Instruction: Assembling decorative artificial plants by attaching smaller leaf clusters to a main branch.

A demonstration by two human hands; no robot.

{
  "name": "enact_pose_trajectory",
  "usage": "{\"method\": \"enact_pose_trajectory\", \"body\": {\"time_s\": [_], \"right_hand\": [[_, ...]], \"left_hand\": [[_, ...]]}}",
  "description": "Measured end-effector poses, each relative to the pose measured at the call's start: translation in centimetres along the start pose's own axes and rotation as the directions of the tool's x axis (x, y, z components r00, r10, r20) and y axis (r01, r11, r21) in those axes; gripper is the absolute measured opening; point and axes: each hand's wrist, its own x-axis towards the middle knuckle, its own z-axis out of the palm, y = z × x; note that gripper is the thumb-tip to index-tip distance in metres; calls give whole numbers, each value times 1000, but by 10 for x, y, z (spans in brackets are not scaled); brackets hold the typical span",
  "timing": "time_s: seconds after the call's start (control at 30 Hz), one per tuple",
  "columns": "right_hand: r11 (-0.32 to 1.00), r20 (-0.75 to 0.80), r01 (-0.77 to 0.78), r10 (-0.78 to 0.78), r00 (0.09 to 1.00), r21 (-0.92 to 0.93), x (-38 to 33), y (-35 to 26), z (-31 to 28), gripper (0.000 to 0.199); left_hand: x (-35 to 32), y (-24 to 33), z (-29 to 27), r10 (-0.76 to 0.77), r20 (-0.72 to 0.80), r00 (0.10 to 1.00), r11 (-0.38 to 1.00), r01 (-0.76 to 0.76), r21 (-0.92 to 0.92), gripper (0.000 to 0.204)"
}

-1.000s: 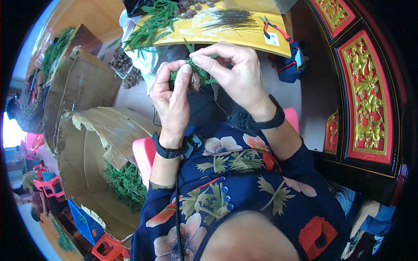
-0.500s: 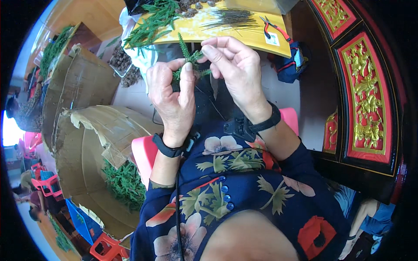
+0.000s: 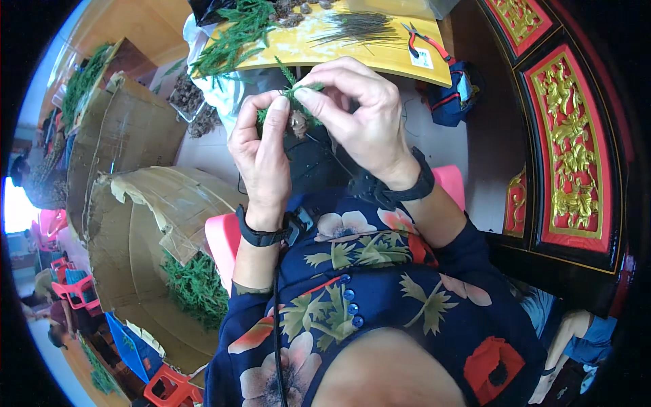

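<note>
Pinching one green cypress sprig (image 3: 293, 88) between left hand (image 3: 261, 152) and right hand (image 3: 363, 112), with loose sprigs (image 3: 227, 41) unused on the yellow surface (image 3: 305, 47).

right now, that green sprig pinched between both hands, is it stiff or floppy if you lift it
The green sprig looks thin and feathery, so probably light and bendy. The left hand and right hand pinch it with fingertips only, suggesting little weight. Its fine tips may snap.

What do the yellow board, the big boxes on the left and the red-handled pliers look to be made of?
Yellow board: probably smooth painted wood or laminate; flat, with a slight sheen. Boxes: plain brown cardboard, matte, with torn, peeling edges. Pliers: dark metal jaws, likely steel, with red handles that look plastic-coated. Both hands pinch a green sprig.
</note>
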Motion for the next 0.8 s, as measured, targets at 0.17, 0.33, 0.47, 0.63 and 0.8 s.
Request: {"method": "enact_pose_trajectory", "body": {"time_s": [0.17,0.33,0.47,0.63,0.8], "right_hand": [[939,-111,294,-316,942,-181,-1,2,4,12],[850,-58,468,-494,868,-242,2,10,0,12],[963,27,240,-238,971,-122,2,3,-4,12],[974,136,-174,155,979,146,3,-2,-8,13],[929,206,-284,238,949,238,3,0,-8,16]], "left_hand": [[1,1,-2,-40,27,999,989,44,-140,9],[2,5,-1,-81,42,996,976,87,-198,9],[5,4,-6,-74,62,995,988,82,-130,8],[7,4,-6,6,56,998,1000,-7,27,8],[5,8,-9,31,102,994,949,-61,308,10]]}}
